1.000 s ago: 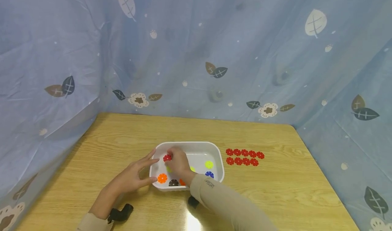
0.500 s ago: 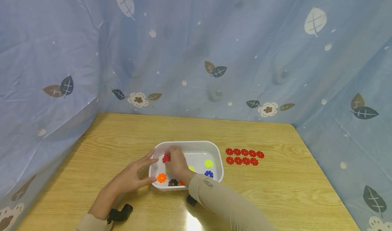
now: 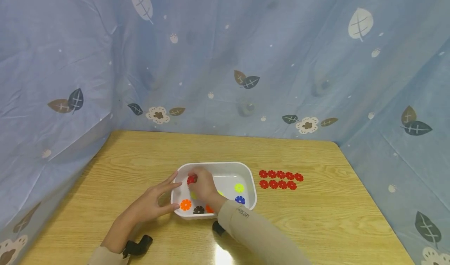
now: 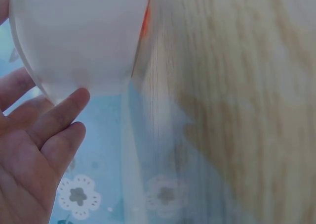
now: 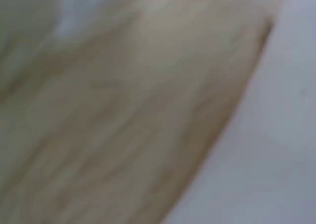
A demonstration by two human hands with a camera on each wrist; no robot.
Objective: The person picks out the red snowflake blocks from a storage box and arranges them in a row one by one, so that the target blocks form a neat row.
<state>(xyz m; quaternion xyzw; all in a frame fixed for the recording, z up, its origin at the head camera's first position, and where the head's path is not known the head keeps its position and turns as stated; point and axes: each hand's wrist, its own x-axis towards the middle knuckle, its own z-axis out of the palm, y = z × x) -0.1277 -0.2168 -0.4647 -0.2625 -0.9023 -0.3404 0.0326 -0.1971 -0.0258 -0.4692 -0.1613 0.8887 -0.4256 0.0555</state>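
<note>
A white plastic tray sits on the table, with its outer wall filling the upper left of the left wrist view. My left hand spreads its fingers and thumb along the tray's left end, touching it. Inside the tray, my right hand pinches a red notched plastic disc. Around it lie an orange disc, a dark brown disc, a blue disc and a yellow disc. Other discs are partly hidden beneath the right hand and forearm. The right wrist view is blurred.
Two rows of red discs lie on the wooden table to the right of the tray. A black strap-like piece is at the left wrist. Blue patterned curtains surround the table's back and sides.
The red disc now shows more tilted between the right fingers, which have shifted slightly. The left hand stays at the tray's end, and the rows of discs are unchanged.
</note>
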